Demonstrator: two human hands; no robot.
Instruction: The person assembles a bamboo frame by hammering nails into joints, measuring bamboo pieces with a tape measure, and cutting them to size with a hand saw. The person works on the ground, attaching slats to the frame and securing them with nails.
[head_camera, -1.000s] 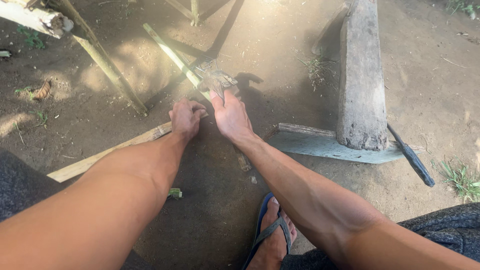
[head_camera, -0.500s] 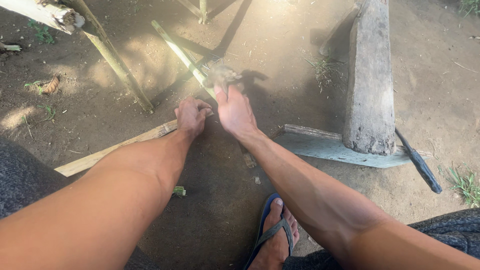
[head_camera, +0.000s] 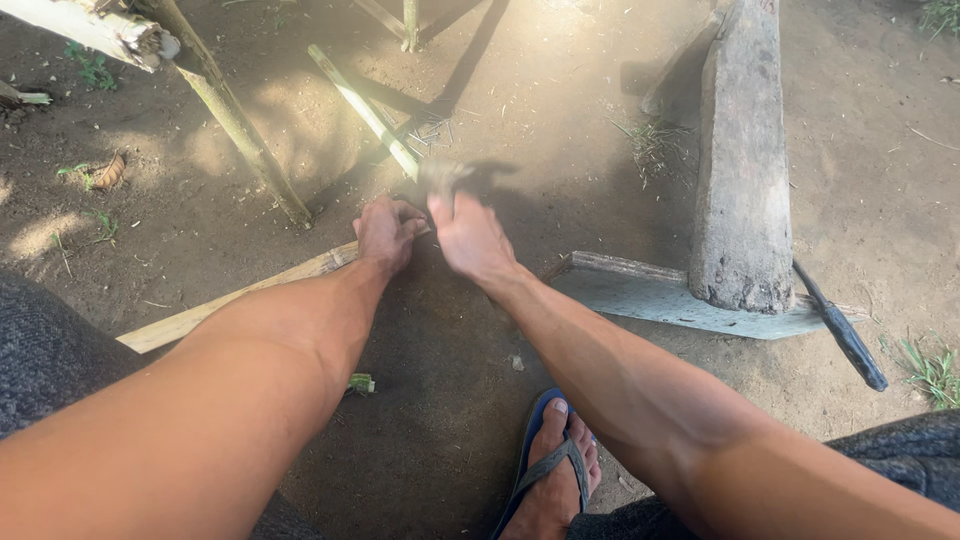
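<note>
My left hand (head_camera: 385, 232) is curled down on the near end of a pale flat bamboo strip (head_camera: 230, 305) that lies on the dirt and runs off to the lower left. Right beside it, my right hand (head_camera: 470, 240) is blurred and grips the frayed greyish end (head_camera: 445, 178) of a thin green bamboo stick (head_camera: 365, 110). That stick slants away to the upper left. The two hands almost touch. What lies under the palms is hidden.
A weathered wooden beam (head_camera: 745, 150) rests on a flat grey plank (head_camera: 660, 300) at the right, with a dark-handled blade (head_camera: 840, 335) beside it. Thicker bamboo poles (head_camera: 235, 125) lean at the upper left. My foot in a blue sandal (head_camera: 555, 470) is below.
My right hand has lifted slightly and is now motion-blurred along with the frayed stick end. The left hand stays on the strip. The view has shifted a little.
</note>
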